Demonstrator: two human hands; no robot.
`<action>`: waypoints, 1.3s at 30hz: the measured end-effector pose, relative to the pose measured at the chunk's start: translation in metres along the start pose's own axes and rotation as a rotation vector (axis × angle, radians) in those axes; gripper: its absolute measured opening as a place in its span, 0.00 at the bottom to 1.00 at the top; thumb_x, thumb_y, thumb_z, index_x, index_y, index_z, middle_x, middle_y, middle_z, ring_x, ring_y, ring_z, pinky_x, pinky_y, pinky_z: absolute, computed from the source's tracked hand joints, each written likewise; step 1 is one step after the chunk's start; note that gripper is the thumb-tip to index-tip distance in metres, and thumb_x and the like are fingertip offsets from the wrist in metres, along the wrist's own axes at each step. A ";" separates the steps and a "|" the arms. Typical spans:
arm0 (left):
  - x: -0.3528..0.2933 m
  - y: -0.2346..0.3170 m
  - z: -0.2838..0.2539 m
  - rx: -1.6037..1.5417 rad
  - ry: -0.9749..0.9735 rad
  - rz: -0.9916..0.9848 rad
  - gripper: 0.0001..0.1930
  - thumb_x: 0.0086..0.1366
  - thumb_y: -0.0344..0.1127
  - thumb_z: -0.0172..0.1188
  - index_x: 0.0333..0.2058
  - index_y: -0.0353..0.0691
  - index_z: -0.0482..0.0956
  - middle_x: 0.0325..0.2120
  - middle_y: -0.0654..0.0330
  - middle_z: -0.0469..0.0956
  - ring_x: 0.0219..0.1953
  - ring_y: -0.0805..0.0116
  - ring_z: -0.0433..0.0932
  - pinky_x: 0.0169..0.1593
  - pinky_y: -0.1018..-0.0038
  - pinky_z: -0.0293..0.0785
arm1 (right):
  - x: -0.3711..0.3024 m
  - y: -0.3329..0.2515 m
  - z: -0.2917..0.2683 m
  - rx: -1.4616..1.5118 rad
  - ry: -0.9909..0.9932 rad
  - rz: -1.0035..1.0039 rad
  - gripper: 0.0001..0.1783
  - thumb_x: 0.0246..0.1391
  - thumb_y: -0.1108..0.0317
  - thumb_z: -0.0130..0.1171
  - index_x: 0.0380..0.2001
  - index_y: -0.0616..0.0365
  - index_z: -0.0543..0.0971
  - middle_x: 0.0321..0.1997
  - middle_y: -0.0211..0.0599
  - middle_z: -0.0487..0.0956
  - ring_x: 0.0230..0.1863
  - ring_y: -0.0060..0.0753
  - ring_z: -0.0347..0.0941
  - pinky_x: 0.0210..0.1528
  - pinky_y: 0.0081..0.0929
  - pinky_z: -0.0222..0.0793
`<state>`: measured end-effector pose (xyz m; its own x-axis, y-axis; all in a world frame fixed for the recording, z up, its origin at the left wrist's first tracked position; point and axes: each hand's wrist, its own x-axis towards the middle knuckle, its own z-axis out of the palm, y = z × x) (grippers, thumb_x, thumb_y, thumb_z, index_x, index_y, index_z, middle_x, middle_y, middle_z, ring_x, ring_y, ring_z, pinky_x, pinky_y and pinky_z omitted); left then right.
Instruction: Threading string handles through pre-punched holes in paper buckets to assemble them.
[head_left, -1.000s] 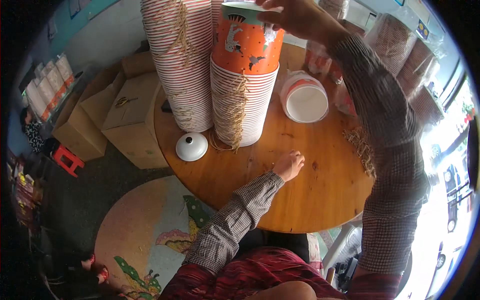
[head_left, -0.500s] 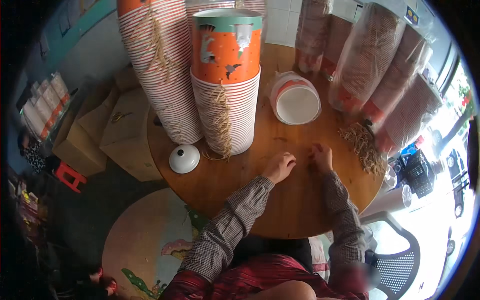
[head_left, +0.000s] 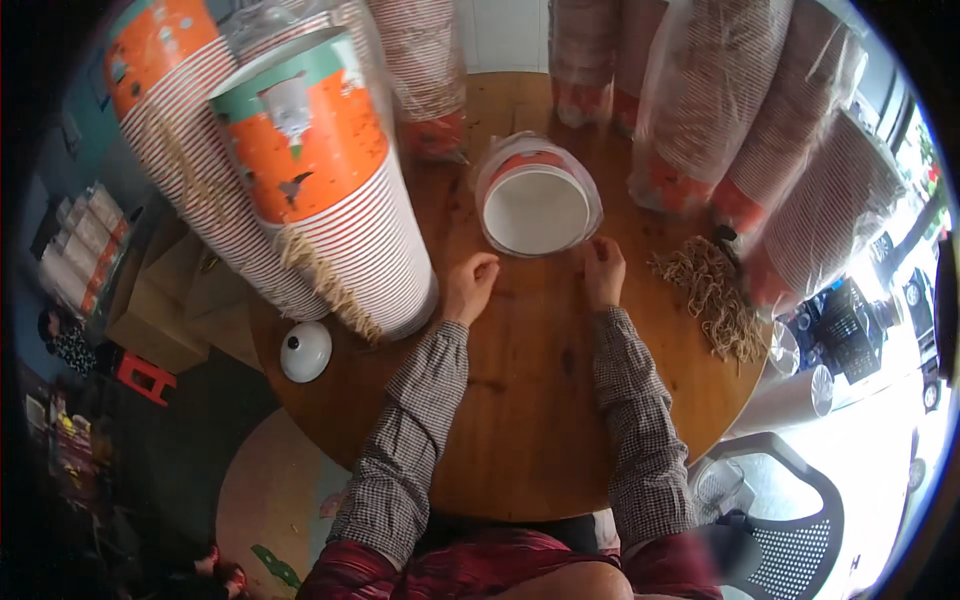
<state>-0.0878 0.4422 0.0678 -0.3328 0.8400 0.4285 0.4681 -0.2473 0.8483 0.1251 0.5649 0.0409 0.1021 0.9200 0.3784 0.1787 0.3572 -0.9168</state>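
Observation:
A white-lined paper bucket with an orange outside lies on its side in clear plastic, its mouth facing me. My left hand is just in front of it to the left, fingers curled together. At its right front edge is my right hand, thumb and fingers pinched, the fingertips next to or touching the plastic. What either hand holds, if anything, is too small to make out. Left of my left hand rises a tall stack of paper buckets, with rubber bands hanging along its side.
Loose rubber bands lie in a pile right of my right hand. Plastic-wrapped bucket stacks line the table's far and right sides. A white lid with a dark knob sits at the left edge. A grey chair stands at lower right.
Both hands have moved forward to the wrapped bucket and sit slightly farther apart. My view has shifted, so the bucket and stacks appear farther left.

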 end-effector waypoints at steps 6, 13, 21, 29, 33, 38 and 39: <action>0.015 -0.017 -0.009 -0.161 -0.023 -0.188 0.11 0.62 0.33 0.58 0.41 0.34 0.78 0.31 0.59 0.80 0.33 0.74 0.77 0.38 0.79 0.73 | 0.010 -0.023 0.012 0.206 -0.006 0.052 0.13 0.51 0.66 0.63 0.34 0.63 0.74 0.29 0.39 0.78 0.31 0.28 0.74 0.37 0.26 0.70; 0.006 -0.006 -0.011 0.045 -0.102 -0.175 0.11 0.63 0.33 0.58 0.40 0.33 0.77 0.31 0.60 0.80 0.31 0.76 0.74 0.36 0.80 0.71 | 0.013 -0.043 0.015 0.039 -0.028 0.004 0.11 0.51 0.68 0.63 0.33 0.63 0.73 0.28 0.37 0.77 0.31 0.28 0.73 0.36 0.26 0.70; 0.007 0.002 -0.013 0.093 -0.116 -0.152 0.10 0.63 0.33 0.58 0.40 0.34 0.77 0.31 0.57 0.80 0.30 0.74 0.75 0.36 0.79 0.72 | 0.013 -0.040 0.018 0.006 -0.039 -0.047 0.10 0.51 0.70 0.61 0.32 0.64 0.72 0.27 0.41 0.76 0.29 0.32 0.74 0.34 0.28 0.70; 0.011 -0.006 -0.005 0.025 0.009 -0.099 0.15 0.61 0.31 0.58 0.47 0.35 0.74 0.37 0.57 0.78 0.35 0.72 0.76 0.39 0.78 0.73 | 0.009 -0.040 0.014 -0.090 -0.047 -0.039 0.11 0.49 0.70 0.62 0.32 0.64 0.72 0.25 0.42 0.75 0.28 0.34 0.73 0.33 0.30 0.69; 0.020 0.002 0.005 -0.072 0.095 -0.034 0.22 0.60 0.28 0.58 0.53 0.37 0.68 0.44 0.57 0.75 0.41 0.69 0.76 0.43 0.76 0.74 | 0.010 -0.032 0.007 -0.102 -0.013 -0.109 0.11 0.48 0.71 0.61 0.32 0.63 0.72 0.24 0.41 0.74 0.26 0.34 0.71 0.32 0.30 0.69; 0.018 0.003 0.009 -0.041 0.124 0.024 0.20 0.60 0.29 0.58 0.52 0.36 0.69 0.45 0.55 0.74 0.43 0.66 0.76 0.45 0.74 0.75 | 0.004 -0.033 0.008 -0.161 -0.002 -0.096 0.11 0.49 0.71 0.60 0.35 0.62 0.72 0.26 0.41 0.75 0.27 0.33 0.72 0.33 0.30 0.69; 0.016 0.007 0.010 0.032 0.206 0.077 0.20 0.60 0.29 0.59 0.51 0.36 0.69 0.45 0.54 0.73 0.43 0.64 0.76 0.44 0.73 0.75 | 0.003 -0.033 0.007 -0.165 -0.002 -0.111 0.12 0.49 0.71 0.59 0.37 0.62 0.73 0.27 0.42 0.76 0.28 0.33 0.73 0.33 0.30 0.70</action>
<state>-0.0819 0.4589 0.0781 -0.4536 0.7021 0.5490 0.5234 -0.2887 0.8017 0.1126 0.5565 0.0715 0.0705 0.8768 0.4756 0.3466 0.4256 -0.8359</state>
